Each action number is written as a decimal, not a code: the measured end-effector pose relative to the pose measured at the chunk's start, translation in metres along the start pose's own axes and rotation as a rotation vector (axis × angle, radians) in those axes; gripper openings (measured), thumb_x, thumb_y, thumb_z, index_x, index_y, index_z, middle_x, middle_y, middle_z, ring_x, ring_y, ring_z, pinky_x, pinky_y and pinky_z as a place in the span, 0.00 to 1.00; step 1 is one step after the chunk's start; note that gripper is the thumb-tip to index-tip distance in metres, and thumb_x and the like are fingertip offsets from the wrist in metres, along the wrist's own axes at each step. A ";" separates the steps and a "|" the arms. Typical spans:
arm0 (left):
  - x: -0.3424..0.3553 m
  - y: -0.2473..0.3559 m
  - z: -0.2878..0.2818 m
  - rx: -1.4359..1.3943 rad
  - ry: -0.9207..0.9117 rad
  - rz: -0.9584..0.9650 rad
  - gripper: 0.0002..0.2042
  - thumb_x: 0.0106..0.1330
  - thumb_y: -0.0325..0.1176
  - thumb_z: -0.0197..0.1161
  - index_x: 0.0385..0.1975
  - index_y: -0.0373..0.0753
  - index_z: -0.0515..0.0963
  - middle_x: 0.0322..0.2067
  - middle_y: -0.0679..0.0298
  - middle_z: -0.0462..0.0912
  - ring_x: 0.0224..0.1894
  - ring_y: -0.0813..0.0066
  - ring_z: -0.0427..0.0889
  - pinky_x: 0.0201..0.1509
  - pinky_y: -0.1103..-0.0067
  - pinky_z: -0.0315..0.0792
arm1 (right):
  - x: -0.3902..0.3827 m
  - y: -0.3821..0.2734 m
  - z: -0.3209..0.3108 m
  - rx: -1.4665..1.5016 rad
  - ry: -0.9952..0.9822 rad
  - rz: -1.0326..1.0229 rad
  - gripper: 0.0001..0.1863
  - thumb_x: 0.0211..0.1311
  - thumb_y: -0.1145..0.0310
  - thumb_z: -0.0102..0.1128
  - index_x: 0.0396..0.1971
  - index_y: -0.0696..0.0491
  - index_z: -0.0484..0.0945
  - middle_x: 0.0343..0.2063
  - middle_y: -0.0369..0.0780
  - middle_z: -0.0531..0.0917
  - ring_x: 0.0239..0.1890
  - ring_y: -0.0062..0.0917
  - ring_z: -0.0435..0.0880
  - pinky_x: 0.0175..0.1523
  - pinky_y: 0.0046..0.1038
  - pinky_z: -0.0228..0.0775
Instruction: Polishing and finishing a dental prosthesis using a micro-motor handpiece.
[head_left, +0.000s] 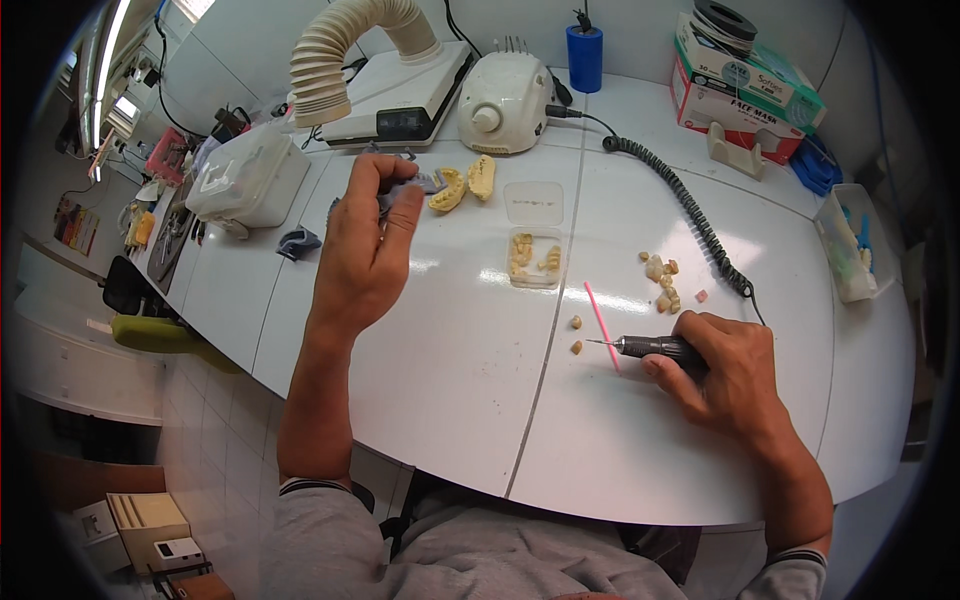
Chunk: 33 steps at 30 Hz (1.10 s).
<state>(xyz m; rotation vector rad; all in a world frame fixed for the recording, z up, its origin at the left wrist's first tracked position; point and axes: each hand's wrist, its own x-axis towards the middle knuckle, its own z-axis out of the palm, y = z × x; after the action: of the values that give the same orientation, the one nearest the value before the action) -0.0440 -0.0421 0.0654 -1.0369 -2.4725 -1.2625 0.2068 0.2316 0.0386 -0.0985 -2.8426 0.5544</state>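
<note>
My right hand (pixel 735 385) grips a black micromotor handpiece (pixel 665 348), its thin metal bur pointing left over a pink stick (pixel 601 325). Two small tan tooth-like pieces (pixel 576 348) lie near the bur tip. Raised over the left of the table, my left hand (pixel 365 250) has its fingers curled round a grey-blue piece (pixel 425 183), mostly hidden by the hand. Just beyond it are two yellow dental casts (pixel 481 178). A small clear box (pixel 534 284) holds yellowish tooth pieces, with its lid (pixel 534 203) behind it. More tan pieces (pixel 655 267) lie loose to the right.
A coiled black cord (pixel 690 190) runs from the white control unit (pixel 500 105) to the handpiece. At the back stands a dust extractor (pixel 410 100) with a ribbed hose. Mask boxes (pixel 735 100) and a clear bin (pixel 845 245) stand right, a white case (pixel 250 178) left.
</note>
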 end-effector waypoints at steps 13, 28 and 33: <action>-0.004 -0.009 -0.002 0.315 -0.358 -0.011 0.06 0.69 0.22 0.66 0.44 0.33 0.83 0.40 0.54 0.90 0.46 0.60 0.89 0.55 0.67 0.78 | -0.001 0.001 0.002 0.006 -0.003 0.007 0.23 0.65 0.47 0.76 0.28 0.54 0.82 0.18 0.42 0.82 0.17 0.35 0.80 0.25 0.38 0.67; -0.005 0.006 0.026 0.196 -0.184 0.283 0.06 0.65 0.23 0.75 0.39 0.34 0.85 0.38 0.57 0.87 0.42 0.62 0.85 0.48 0.69 0.78 | -0.001 -0.001 -0.003 -0.056 -0.038 -0.017 0.21 0.65 0.49 0.76 0.31 0.53 0.82 0.18 0.43 0.81 0.18 0.36 0.80 0.27 0.39 0.67; -0.005 0.013 0.048 0.275 -0.246 0.429 0.07 0.62 0.23 0.77 0.37 0.37 0.86 0.35 0.61 0.85 0.41 0.62 0.83 0.46 0.68 0.78 | -0.002 -0.002 -0.001 -0.056 -0.031 -0.007 0.22 0.65 0.47 0.75 0.32 0.53 0.82 0.19 0.43 0.82 0.19 0.37 0.80 0.28 0.40 0.68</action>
<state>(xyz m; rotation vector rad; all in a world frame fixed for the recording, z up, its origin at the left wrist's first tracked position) -0.0244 -0.0030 0.0414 -1.6054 -2.3137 -0.6816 0.2088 0.2303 0.0400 -0.0912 -2.8886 0.4789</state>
